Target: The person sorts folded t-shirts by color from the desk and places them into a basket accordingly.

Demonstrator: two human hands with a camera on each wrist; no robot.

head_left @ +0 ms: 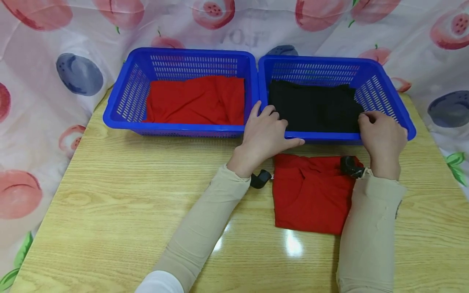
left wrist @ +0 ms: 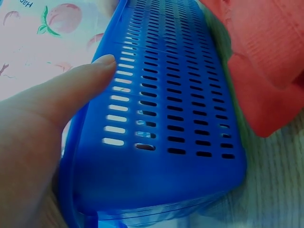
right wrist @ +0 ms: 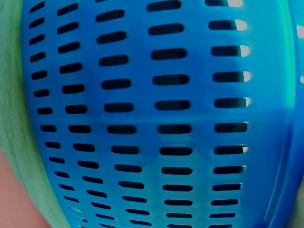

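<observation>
Black folded cloth (head_left: pixel 315 106) lies in the right blue basket (head_left: pixel 322 136). My right hand (head_left: pixel 382 134) reaches over the basket's front rim and pinches the cloth's right front corner between thumb and fingers. At the cloth's left front corner is my left hand (head_left: pixel 264 132), fingers spread over the rim and thumb stretched out to the right. In the left wrist view that thumb (left wrist: pixel 83 85) lies along the basket's slotted outer wall (left wrist: pixel 156 175). Whether the left fingertips touch the cloth is unclear. Only the slotted wall (right wrist: pixel 137 118) fills most of the right wrist view.
A second blue basket (head_left: pixel 190 127) adjoins on the left, with red cloth (head_left: pixel 198 101) inside. Folded red cloth (head_left: pixel 311 195) lies on the wooden table (head_left: pixel 128 203) in front of the right basket, partly under the right forearm. A fruit-print curtain (head_left: pixel 242 24) hangs behind.
</observation>
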